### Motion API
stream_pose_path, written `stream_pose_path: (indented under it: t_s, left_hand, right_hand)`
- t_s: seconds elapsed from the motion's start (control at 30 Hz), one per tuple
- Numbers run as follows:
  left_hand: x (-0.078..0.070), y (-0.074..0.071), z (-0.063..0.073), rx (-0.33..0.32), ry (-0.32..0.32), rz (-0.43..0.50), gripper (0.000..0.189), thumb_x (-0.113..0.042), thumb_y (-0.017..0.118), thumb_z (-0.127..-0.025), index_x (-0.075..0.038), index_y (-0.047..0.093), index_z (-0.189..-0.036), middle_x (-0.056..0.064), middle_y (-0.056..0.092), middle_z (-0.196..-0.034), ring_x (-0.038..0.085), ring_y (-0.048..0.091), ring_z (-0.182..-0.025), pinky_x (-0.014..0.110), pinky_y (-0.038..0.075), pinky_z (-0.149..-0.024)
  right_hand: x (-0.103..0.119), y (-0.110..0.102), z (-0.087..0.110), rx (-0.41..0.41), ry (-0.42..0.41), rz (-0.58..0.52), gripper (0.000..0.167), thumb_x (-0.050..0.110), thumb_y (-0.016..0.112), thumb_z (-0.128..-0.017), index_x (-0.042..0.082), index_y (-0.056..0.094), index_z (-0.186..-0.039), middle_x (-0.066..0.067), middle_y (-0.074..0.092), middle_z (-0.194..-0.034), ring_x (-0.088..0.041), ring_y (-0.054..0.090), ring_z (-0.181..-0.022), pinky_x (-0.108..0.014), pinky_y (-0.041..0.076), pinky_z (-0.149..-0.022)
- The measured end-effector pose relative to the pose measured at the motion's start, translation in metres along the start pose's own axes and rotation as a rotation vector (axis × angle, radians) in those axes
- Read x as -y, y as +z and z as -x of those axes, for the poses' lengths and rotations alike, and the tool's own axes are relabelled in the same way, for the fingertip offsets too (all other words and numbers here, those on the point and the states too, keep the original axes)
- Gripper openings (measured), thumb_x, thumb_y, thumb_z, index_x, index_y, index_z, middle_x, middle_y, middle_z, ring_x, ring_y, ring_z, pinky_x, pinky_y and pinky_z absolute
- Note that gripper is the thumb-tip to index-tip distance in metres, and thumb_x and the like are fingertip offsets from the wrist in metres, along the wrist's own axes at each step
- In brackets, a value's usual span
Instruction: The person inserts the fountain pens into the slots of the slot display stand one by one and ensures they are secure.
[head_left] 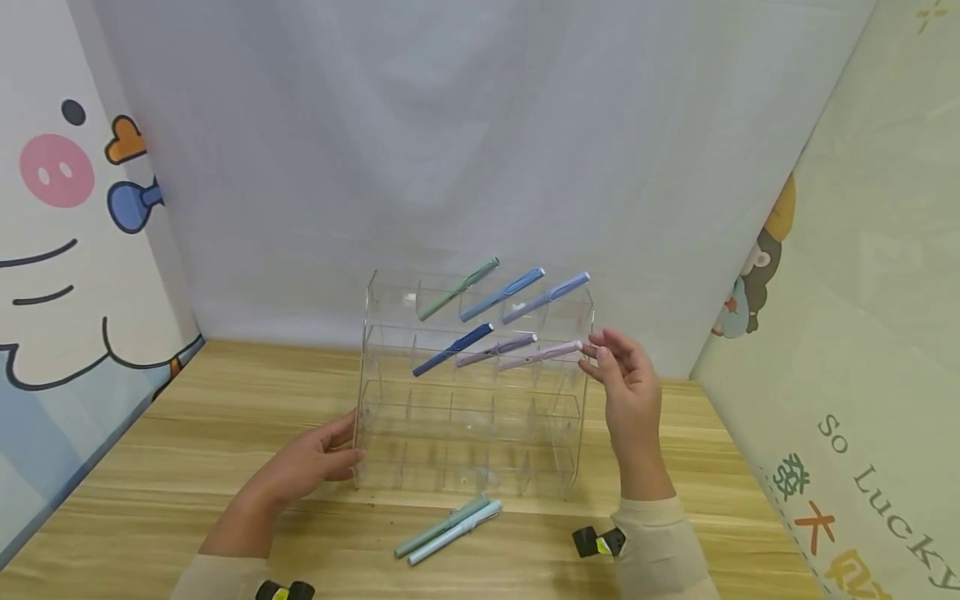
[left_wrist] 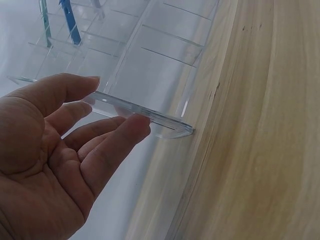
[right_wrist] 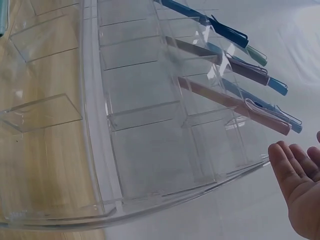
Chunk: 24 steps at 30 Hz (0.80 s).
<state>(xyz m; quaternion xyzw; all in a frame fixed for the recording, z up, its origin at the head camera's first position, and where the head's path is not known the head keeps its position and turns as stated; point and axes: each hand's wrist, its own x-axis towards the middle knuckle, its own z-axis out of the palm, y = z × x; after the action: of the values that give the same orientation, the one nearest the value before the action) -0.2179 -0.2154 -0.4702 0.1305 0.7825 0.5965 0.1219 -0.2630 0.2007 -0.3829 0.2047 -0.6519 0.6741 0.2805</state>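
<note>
A clear acrylic pen rack [head_left: 468, 408] with tiers of compartments stands on the table. My left hand [head_left: 311, 462] holds its left side panel, thumb and fingers on either side of the edge in the left wrist view [left_wrist: 65, 145]. My right hand [head_left: 628, 387] is beside the upper right of the rack, fingers loosely bent, just off the cap end of a pale pink pen [right_wrist: 235, 106]. In the same tier lean a purple pen [head_left: 497, 349] and a dark blue pen [head_left: 453, 350]. Above them are a green pen [head_left: 459, 288], a blue pen [head_left: 502, 294] and a periwinkle pen [head_left: 546, 298].
On the table [head_left: 225, 417] before the rack, a green pen [head_left: 441, 527] and a light blue pen [head_left: 454, 533] lie side by side. A white cloth [head_left: 480, 150] hangs behind. Printed panels flank the table on the left [head_left: 75, 275] and right [head_left: 840, 317].
</note>
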Motion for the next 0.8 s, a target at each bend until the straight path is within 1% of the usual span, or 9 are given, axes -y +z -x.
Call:
stream_pose_path:
  t_s: [0.17,0.4,0.6,0.73,0.8]
  left_hand:
    - [0.001,0.0,-0.001,-0.001,0.0,0.0,0.073,-0.023,0.06,-0.099,-0.012,0.019,-0.158,0.023,0.018,-0.16,0.045,0.039,-0.137,0.039,0.055,-0.096]
    - [0.002,0.0,-0.001,0.007,0.0,-0.001,0.073,-0.022,0.059,-0.1,-0.01,0.017,-0.158,0.023,0.016,-0.161,0.045,0.036,-0.139,0.039,0.055,-0.096]
    - [0.002,-0.001,0.0,0.005,0.0,-0.008,0.073,-0.023,0.059,-0.1,-0.011,0.017,-0.158,0.023,0.017,-0.161,0.044,0.039,-0.137,0.04,0.055,-0.096]
    - [0.003,-0.001,-0.001,0.007,0.002,-0.004,0.073,-0.022,0.059,-0.1,-0.012,0.017,-0.158,0.022,0.017,-0.161,0.044,0.039,-0.137,0.04,0.055,-0.095]
    - [0.003,-0.001,-0.001,0.011,0.006,0.0,0.073,-0.023,0.059,-0.1,-0.012,0.017,-0.158,0.022,0.017,-0.161,0.044,0.038,-0.138,0.04,0.055,-0.096]
  right_hand:
    - [0.007,-0.011,0.009,-0.036,-0.019,-0.004,0.035,0.018,0.053,-0.102,-0.002,0.053,-0.131,-0.024,0.058,-0.124,-0.024,0.066,-0.111,-0.032,0.057,-0.09]
    - [0.007,-0.024,0.022,-0.058,-0.024,-0.025,0.033,0.014,0.053,-0.102,-0.004,0.052,-0.129,-0.023,0.058,-0.12,-0.021,0.067,-0.107,-0.031,0.058,-0.087]
    - [0.007,-0.03,0.025,-0.037,-0.018,-0.043,0.03,0.012,0.052,-0.102,-0.006,0.053,-0.127,-0.02,0.06,-0.117,-0.022,0.068,-0.104,-0.031,0.06,-0.084]
    - [0.011,-0.032,0.027,-0.026,-0.011,-0.03,0.03,0.012,0.052,-0.103,-0.005,0.053,-0.127,-0.018,0.062,-0.116,-0.023,0.068,-0.104,-0.032,0.06,-0.083]
    - [0.012,-0.032,0.028,-0.007,0.003,-0.024,0.031,0.013,0.051,-0.103,-0.006,0.052,-0.126,-0.016,0.063,-0.115,-0.023,0.068,-0.104,-0.033,0.06,-0.083]
